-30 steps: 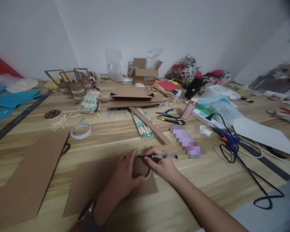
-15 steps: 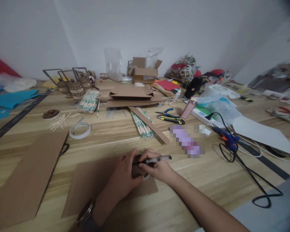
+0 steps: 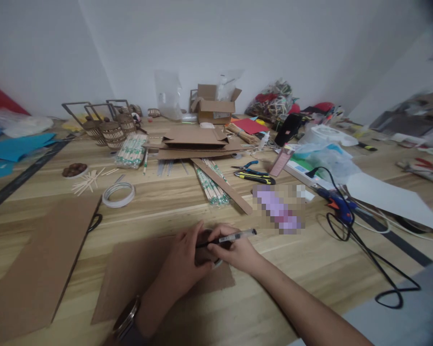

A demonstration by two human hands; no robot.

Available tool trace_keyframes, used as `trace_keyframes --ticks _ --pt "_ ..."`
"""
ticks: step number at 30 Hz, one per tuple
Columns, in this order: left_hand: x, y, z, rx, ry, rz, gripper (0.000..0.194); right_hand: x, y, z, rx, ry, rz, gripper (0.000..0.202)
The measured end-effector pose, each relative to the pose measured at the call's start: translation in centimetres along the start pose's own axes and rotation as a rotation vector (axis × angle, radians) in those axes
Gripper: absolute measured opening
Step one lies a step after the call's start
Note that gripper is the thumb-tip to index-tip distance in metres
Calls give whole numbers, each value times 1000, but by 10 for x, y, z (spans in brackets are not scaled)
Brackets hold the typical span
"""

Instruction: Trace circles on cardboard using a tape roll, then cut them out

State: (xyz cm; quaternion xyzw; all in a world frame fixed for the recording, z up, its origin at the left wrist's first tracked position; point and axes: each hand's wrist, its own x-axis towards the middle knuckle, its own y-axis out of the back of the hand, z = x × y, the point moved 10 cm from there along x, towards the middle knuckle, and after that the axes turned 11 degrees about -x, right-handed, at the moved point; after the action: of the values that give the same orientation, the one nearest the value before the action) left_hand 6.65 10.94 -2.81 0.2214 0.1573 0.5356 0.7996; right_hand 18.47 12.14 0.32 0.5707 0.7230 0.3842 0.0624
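Observation:
My right hand [image 3: 236, 250] is closed around a pen [image 3: 237, 235] with a clear barrel and dark cap end. The pen slants, its tip pointing left inside a round ring [image 3: 219, 263] that looks like a roll of tape. Thumb and fingers of my left hand [image 3: 185, 252] curve around the ring's left side, pressing it onto a brown cardboard piece [image 3: 137, 269]. Both hands hide much of the ring, and the pen's tip is hard to make out. The cardboard lies flat on the wooden table [image 3: 267, 298].
A larger cardboard sheet [image 3: 46, 269] lies left, partly over black-handled scissors [image 3: 95, 222]. Beyond are a white tape roll [image 3: 118, 194], bundled sticks [image 3: 212, 185], a utility knife [image 3: 255, 178] and pliers [image 3: 250, 167]. A corded blue glue gun [image 3: 341, 206] lies at right.
The pen and both hands keep nearly the same place over the ring. Only a slight shift of the whole view shows.

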Motion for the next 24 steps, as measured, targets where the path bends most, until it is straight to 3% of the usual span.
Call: trace_keyframes --ticks 10,24 --pt "-4 1 -5 7 -20 34 83 -1 5 14 -18 -51 77 2" --pt "-4 0 -5 21 -34 31 84 -1 -2 4 -30 2 39 5"
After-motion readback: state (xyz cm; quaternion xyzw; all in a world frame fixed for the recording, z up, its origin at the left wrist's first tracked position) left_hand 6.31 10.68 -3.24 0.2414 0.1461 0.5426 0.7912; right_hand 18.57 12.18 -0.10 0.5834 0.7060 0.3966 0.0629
